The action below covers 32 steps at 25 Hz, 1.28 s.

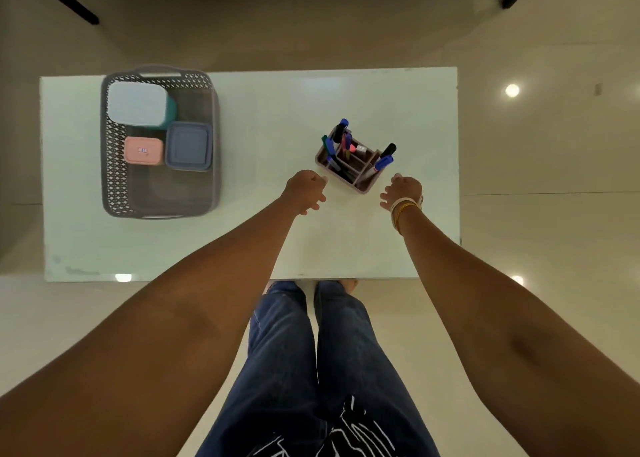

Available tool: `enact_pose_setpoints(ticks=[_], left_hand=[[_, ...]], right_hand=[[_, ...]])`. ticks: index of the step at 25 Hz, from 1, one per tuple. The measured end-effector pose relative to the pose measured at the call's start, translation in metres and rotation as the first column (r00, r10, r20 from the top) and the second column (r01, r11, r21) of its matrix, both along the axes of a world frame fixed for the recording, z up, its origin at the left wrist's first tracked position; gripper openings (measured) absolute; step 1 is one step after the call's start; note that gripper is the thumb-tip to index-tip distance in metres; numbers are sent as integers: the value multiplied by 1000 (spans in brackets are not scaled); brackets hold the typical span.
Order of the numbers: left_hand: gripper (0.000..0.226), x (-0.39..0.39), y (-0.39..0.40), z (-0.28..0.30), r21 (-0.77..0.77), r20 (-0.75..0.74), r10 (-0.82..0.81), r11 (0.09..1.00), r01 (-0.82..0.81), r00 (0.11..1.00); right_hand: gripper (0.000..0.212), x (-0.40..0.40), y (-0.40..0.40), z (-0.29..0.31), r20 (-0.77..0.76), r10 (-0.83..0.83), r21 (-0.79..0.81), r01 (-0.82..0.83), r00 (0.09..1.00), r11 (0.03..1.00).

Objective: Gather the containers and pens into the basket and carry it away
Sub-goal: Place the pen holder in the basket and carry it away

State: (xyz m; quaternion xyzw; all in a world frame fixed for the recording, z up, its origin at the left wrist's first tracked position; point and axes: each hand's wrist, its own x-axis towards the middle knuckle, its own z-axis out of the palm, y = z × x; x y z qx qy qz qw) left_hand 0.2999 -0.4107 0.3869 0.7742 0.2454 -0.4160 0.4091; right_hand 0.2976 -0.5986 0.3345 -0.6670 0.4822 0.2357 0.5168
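Three containers are already sat in the basket (114,151) at the table's (263,110) left. Pen holder (349,165), right of centre, looks light, rigid, top-heavy; best gripped low by its walls. Left hand (305,190) and right hand (401,191) hover beside it, loosely curled, nothing held.

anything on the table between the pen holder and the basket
Nothing visible. The pen holder stands right of the basket, with only bare table between them. The near half of the basket is free; three containers fill its far half.
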Motion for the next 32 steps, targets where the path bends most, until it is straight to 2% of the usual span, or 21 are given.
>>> enact_pose_setpoints(ticks=[4,8,12,17,20,24,27,32], left_hand=[[32,10,-3,-24,14,-23,85,996,-85,996],[48,25,-4,-50,39,8,152,988,-152,988],[37,35,-6,-58,36,68,112,993,-115,991],[23,20,23,-37,40,91,202,978,-207,975],[28,7,59,-17,33,122,286,956,-292,950],[16,-15,122,2,58,187,417,899,-434,889],[8,-31,178,14,40,228,564,809,-586,794],[27,-60,274,19,38,281,684,693,-720,673]], right_hand=[[36,-6,14,-11,-154,84,204,-51,984,978],[41,3,28,-40,-102,98,164,-80,990,983],[23,10,31,-48,-75,95,102,-87,993,991],[39,9,47,-16,-36,189,78,-186,981,979],[48,13,73,17,-4,318,78,-317,948,945],[53,14,132,48,25,480,83,-480,877,873],[56,9,190,58,57,565,116,-568,823,815],[48,-10,288,54,78,678,103,-682,731,724]])
